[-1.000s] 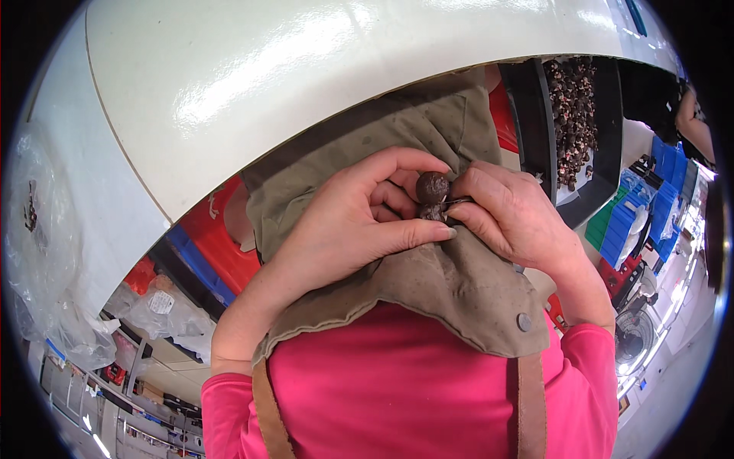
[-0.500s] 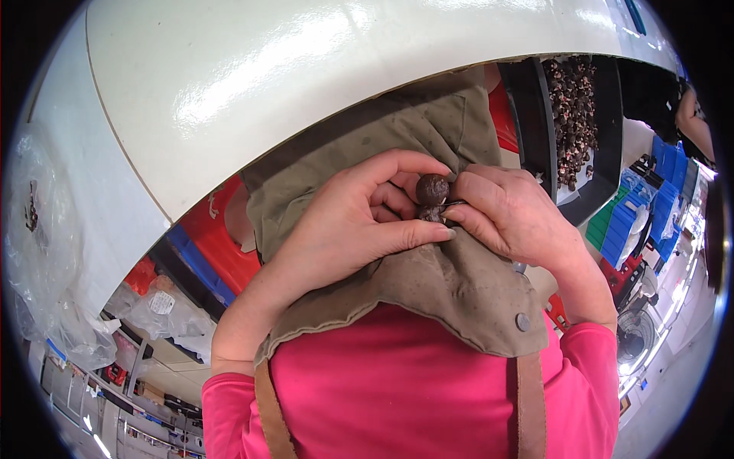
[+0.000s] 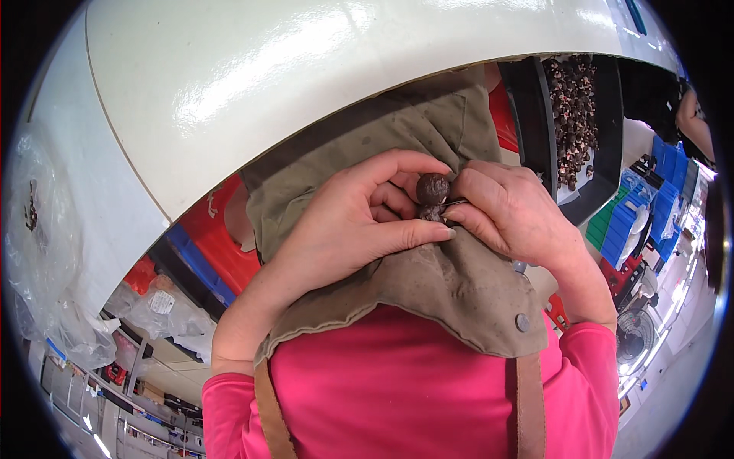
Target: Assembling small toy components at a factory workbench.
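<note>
A small dark brown figure (image 3: pixel 433 188) with a round, ball-like top and a narrower, lumpy lower part sits between my hands, over my lap. My left hand (image 3: pixel 376 200) curls around its left side, thumb below and forefinger above, and holds it. From the right, my right hand (image 3: pixel 511 205) pinches thumb against forefinger at the figure's lower part. A thin dark edge shows at that pinch; whether it is a tool or part of the figure I cannot make out. Under both hands lies an olive-brown apron (image 3: pixel 443 287).
A white table (image 3: pixel 306 84) curves across the front. On the right, a dark tray (image 3: pixel 608 145) holds many small brown and pinkish pieces (image 3: pixel 572 115). Clear plastic bags (image 3: pixel 46 252) lie at the left. Blue bins (image 3: pixel 619 233), a fan (image 3: pixel 636 335) and another person's arm (image 3: pixel 693 126) are farther right.
Both hands keep nearly the same place and grip. The figure's round top has turned or tilted very slightly.
</note>
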A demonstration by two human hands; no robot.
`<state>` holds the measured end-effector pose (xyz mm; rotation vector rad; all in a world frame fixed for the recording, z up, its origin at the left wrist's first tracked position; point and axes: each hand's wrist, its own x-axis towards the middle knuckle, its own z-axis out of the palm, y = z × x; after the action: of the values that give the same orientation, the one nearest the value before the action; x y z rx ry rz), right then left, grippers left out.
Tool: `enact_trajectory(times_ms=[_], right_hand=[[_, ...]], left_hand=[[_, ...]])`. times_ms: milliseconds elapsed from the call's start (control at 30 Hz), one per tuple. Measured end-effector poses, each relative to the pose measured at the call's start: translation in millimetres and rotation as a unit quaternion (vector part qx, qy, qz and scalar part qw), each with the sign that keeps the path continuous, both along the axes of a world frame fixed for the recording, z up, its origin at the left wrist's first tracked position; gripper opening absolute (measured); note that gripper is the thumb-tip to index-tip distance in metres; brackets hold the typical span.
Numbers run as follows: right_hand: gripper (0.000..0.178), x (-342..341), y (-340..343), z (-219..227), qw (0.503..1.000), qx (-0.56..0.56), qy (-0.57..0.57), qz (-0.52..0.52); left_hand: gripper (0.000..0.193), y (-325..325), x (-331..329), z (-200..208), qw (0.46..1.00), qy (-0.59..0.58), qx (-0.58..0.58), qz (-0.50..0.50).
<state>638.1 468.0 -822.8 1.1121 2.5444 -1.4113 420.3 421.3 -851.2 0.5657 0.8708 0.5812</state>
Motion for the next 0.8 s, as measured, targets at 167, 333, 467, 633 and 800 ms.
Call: enact_trajectory(times_ms=[167, 333, 467, 633, 800], right_hand=[[0.021, -2.4, -2.0, -1.2, 1.000, 0.013, 0.006, 0.002], [0.022, -3.0, -1.0, -2.8, 1.000, 0.015, 0.013, 0.018], [0.023, -4.4, -1.0, -3.6, 1.000, 0.013, 0.013, 0.014], [0.024, -5.4, -0.1, -5.1, 1.000, 0.005, 0.009, 0.012], [0.025, -6.4, 0.0, -7.2, 1.000, 0.001, -0.001, 0.015]], left_hand=[[0.054, 3.3, -5.0, 3.5, 0.999, 0.006, -0.034, -0.035], [0.053, 1.9, -6.9, 1.3, 0.998, 0.009, -0.030, -0.047], [0.053, 2.1, -7.7, 0.4, 0.998, 0.011, -0.033, -0.051], [0.053, 2.3, -8.7, -1.9, 0.998, 0.014, -0.029, -0.056], [0.053, 2.6, -10.6, -4.3, 0.998, 0.012, -0.028, -0.059]])
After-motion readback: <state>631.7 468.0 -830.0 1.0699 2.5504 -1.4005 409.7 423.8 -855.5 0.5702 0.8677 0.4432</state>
